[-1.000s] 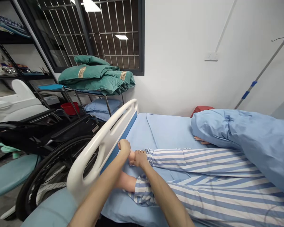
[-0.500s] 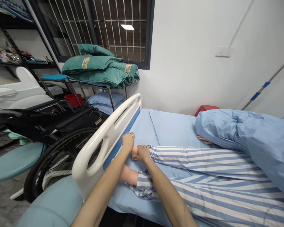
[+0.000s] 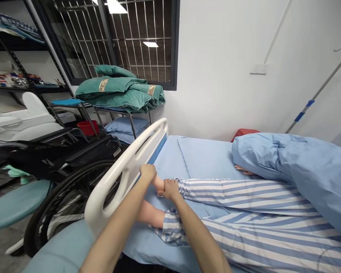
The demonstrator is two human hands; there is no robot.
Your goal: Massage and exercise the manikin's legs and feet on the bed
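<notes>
A figure in blue-and-white striped trousers [image 3: 244, 197] lies on a bed with a light blue sheet [image 3: 204, 155]. My left hand [image 3: 147, 172] is closed round the foot of the far leg, next to the white footboard [image 3: 127, 167]. My right hand [image 3: 170, 189] grips the ankle [image 3: 159, 184] of that same leg, just where the trouser cuff ends. The near leg's bare shin [image 3: 149, 214] lies below my arms. A blue quilt [image 3: 295, 170] covers the upper body, and a hand of the figure [image 3: 243, 170] shows at the quilt's edge.
A black wheelchair [image 3: 68, 178] stands left of the footboard. Folded green blankets [image 3: 119, 93] lie on a metal rack with blue pillows [image 3: 125, 127] beneath. A red basin [image 3: 86, 127], black shelves, a barred window and a slanted pole [image 3: 315, 94] against the white wall surround the bed.
My left hand has curled down over the foot after being raised with the toes showing half a second ago. The view has tilted slightly; my right hand keeps its hold at the ankle.
</notes>
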